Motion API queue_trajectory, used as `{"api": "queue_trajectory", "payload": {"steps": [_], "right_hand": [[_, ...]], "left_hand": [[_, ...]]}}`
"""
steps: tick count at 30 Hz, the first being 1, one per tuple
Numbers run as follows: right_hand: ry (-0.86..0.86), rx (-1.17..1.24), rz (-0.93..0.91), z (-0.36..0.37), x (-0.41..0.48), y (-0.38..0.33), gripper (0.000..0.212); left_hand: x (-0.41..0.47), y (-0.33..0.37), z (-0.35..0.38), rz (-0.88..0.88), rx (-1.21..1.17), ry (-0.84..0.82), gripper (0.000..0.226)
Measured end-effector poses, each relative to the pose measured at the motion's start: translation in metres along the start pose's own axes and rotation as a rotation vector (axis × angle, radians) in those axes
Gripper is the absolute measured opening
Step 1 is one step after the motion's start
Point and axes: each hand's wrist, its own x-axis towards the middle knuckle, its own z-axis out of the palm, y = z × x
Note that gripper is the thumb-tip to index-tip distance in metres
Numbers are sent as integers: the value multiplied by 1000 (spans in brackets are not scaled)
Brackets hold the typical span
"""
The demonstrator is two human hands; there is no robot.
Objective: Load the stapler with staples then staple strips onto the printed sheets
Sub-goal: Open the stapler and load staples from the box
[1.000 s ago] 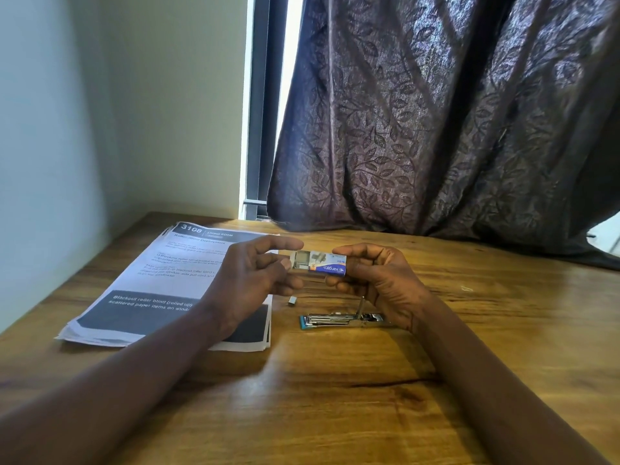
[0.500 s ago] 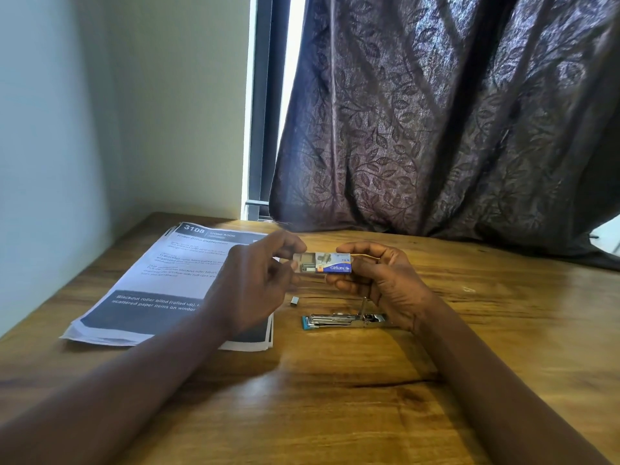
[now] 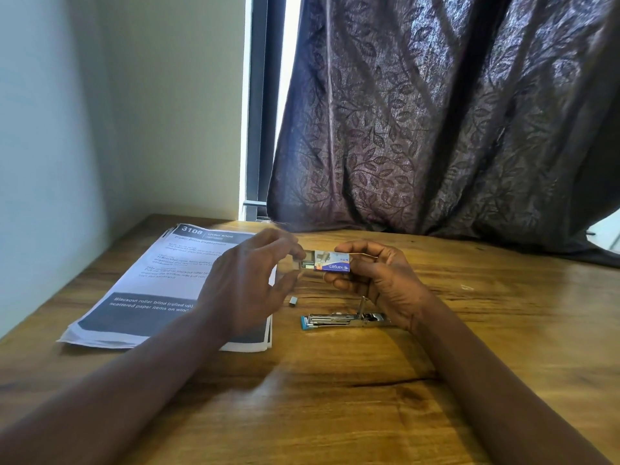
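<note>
My right hand (image 3: pixel 379 280) grips a small staple box (image 3: pixel 330 261) above the wooden table (image 3: pixel 335 397); the box's left end is slid open. At that open end my left hand (image 3: pixel 245 283) pinches a small block of staples (image 3: pixel 297 265) between thumb and fingertips. Below the hands an opened stapler (image 3: pixel 342 320) with a blue tip lies flat on the table, its spring rod sticking up. A short loose piece of staples (image 3: pixel 293 301) lies just left of it. A stack of printed sheets (image 3: pixel 161 283) lies at the left, partly under my left hand.
A dark leaf-patterned curtain (image 3: pixel 436 129) hangs behind the table and drapes onto its far right edge. A pale wall (image 3: pixel 50 146) runs along the table's left side. A window frame (image 3: pixel 258 112) stands at the back.
My left hand has drawn a staple block out of the box's left end, and the box shows more of its opened tray. The right hand holds steady.
</note>
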Motion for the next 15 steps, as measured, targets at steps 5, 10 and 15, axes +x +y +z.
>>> {"api": "queue_trajectory", "payload": {"steps": [5,10,15], "right_hand": [[-24,-17,11,0,1,3,18],[-36,-51,25,-2,3,6,18],[-34,-55,23,-2,4,6,17]], "left_hand": [[1,0,-2,15,85,3,19],[2,-2,-1,-7,119,0,10],[1,1,-4,14,171,8,5]]}}
